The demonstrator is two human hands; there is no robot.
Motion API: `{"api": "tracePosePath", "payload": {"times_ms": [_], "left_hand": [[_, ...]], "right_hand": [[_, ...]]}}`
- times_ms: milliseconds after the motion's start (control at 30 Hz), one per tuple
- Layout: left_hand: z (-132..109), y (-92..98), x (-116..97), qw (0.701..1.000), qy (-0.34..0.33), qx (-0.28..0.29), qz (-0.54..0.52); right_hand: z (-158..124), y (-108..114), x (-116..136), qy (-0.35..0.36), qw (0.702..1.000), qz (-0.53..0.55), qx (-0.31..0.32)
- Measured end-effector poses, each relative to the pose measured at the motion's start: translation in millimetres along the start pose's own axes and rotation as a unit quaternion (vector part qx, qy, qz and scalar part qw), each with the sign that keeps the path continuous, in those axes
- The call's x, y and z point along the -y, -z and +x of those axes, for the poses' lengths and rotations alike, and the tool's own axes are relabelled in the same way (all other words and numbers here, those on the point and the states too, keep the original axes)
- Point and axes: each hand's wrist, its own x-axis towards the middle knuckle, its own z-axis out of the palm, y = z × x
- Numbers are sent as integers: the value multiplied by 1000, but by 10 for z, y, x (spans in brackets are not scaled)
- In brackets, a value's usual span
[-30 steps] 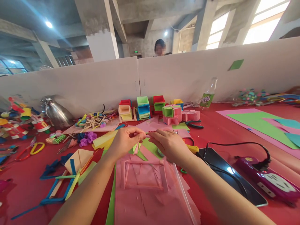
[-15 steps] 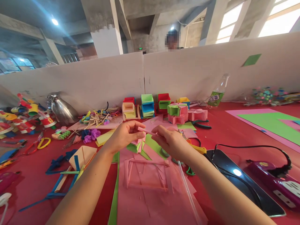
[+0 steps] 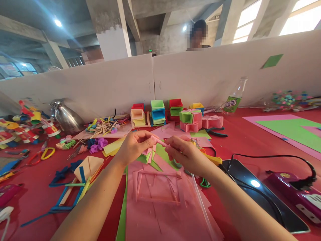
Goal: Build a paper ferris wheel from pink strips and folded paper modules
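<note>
Between my two hands is a thin strip of rolled or folded pink paper [image 3: 160,141]. My left hand [image 3: 137,144] pinches its left end between thumb and fingers. At the other end, the fingers of my right hand [image 3: 181,150] are closed on it. Behind and just below the strip sits a small pink and green folded paper piece [image 3: 150,154], partly hidden by my left hand. Nearer to me, a rectangular frame of pink paper strips [image 3: 157,187] lies on pink paper sheets [image 3: 142,224].
Folded paper boxes [image 3: 157,113] stand along the white partition [image 3: 112,87]. Scissors [image 3: 40,155], a steel jug [image 3: 66,115] and craft pieces are at left. Right are pliers [image 3: 217,131], a glass bottle [image 3: 234,97], a dark tablet-like slab [image 3: 255,190] and a purple power strip [image 3: 293,190] with a black cable.
My left thumb has moved up onto the paper strip, and the strip now slants slightly more between my hands. The person beyond the partition has shifted right.
</note>
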Motion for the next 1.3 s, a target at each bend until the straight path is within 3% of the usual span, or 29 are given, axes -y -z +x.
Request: {"api": "tracePosePath", "payload": {"times_ms": [133,333,533,800,1000,1067,1167,1200,1300], "left_hand": [[6,2,-6,1000,-4,-1,-2],[47,43,42,997,-13,-63,-42],[51,40,98,999,46,-7,-26],[50,22,139,999,31,-9,3],[89,120,158,999,39,8,-15],[95,186,198,999,8,-31,-2],[38,277,333,984,-44,-164,59],[1,297,392,980,-34,-182,78],[-128,309,559,986,52,-110,113]], "right_hand": [[3,2,5,-6,1000,19,13],[24,21,-81,-46,999,-24,1],[15,6,-74,-30,997,-71,-13],[20,21,-94,-34,996,-76,-8],[20,119,-179,-50,999,-11,9],[33,128,-251,-63,998,11,1],[65,83,-398,-95,993,47,-48],[77,55,-447,-102,991,60,-67],[104,-38,-554,-112,985,86,-96]]}}
